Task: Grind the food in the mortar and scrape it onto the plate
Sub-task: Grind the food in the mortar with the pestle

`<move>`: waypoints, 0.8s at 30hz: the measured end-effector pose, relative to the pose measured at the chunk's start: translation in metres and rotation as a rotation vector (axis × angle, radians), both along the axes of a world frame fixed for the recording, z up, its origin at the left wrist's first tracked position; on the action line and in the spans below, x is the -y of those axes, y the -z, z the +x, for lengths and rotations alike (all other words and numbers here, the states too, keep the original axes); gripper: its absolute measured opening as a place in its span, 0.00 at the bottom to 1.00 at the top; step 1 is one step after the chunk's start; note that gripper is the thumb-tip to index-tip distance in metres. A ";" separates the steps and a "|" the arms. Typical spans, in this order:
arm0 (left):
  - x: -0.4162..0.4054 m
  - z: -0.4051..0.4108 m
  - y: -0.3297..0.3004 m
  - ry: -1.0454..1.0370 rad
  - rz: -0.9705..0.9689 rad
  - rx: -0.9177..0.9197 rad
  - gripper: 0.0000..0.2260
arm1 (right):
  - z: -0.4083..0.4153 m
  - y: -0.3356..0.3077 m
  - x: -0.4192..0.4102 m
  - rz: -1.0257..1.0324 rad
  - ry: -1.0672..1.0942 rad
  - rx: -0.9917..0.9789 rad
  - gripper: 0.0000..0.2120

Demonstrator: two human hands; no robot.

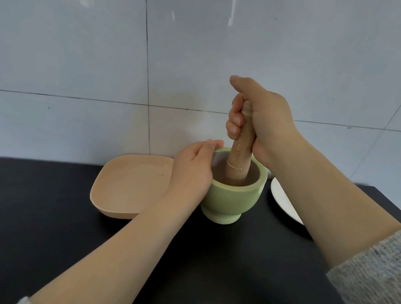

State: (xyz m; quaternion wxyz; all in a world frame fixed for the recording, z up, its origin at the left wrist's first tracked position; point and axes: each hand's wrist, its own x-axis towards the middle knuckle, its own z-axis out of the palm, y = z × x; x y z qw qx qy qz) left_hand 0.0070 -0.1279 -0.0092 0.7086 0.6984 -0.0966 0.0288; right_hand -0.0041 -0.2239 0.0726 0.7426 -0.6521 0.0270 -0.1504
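Your right hand [257,118] is clenched around the upper part of a wooden pestle [239,158], which stands almost upright with its lower end inside a pale green mortar [231,198]. Your left hand [192,169] cups the mortar's left wall, fingers curled over the rim. The mortar sits mid-bench [24,229]; the food inside cannot be made out. A beige square plate [123,187] lies just left of it, a white plate [283,201] to the right, partly hidden by your arm. To grind well, keep the left grip firm so the mortar does not slide, press down and circle the pestle against the bottom and walls.
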 end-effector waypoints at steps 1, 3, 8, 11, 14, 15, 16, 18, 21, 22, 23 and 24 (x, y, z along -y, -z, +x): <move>0.000 0.000 0.000 0.000 0.001 -0.003 0.14 | -0.001 0.000 0.001 0.005 0.002 0.003 0.19; 0.000 0.000 0.000 0.001 0.003 0.002 0.14 | -0.003 -0.002 0.002 0.022 0.003 0.006 0.19; 0.000 0.001 0.001 -0.005 0.025 0.009 0.14 | -0.007 -0.005 0.002 0.023 -0.034 -0.022 0.19; -0.001 0.001 0.001 -0.001 0.028 0.009 0.15 | -0.006 -0.002 -0.001 -0.001 -0.024 -0.012 0.19; -0.001 0.002 0.002 0.001 0.028 0.023 0.14 | -0.004 0.000 -0.003 0.008 0.032 0.057 0.18; -0.001 0.003 0.003 0.000 0.026 0.028 0.15 | -0.003 0.000 -0.003 0.020 0.056 0.085 0.18; -0.001 0.003 0.003 -0.002 0.023 0.033 0.15 | -0.003 -0.001 -0.004 0.028 0.078 0.110 0.18; 0.000 0.004 0.004 -0.003 0.024 0.042 0.15 | -0.002 -0.001 -0.005 0.025 0.109 0.143 0.19; 0.001 0.003 0.004 -0.006 0.022 0.049 0.15 | 0.000 0.002 -0.008 0.022 0.117 0.147 0.19; 0.001 0.003 0.004 -0.007 0.020 0.047 0.15 | 0.001 0.004 -0.009 0.018 0.115 0.142 0.19; 0.001 0.003 0.004 -0.006 0.018 0.046 0.15 | 0.001 0.005 -0.010 0.013 0.113 0.136 0.19; 0.001 0.003 0.004 -0.007 0.015 0.044 0.15 | 0.001 0.006 -0.011 0.007 0.112 0.130 0.19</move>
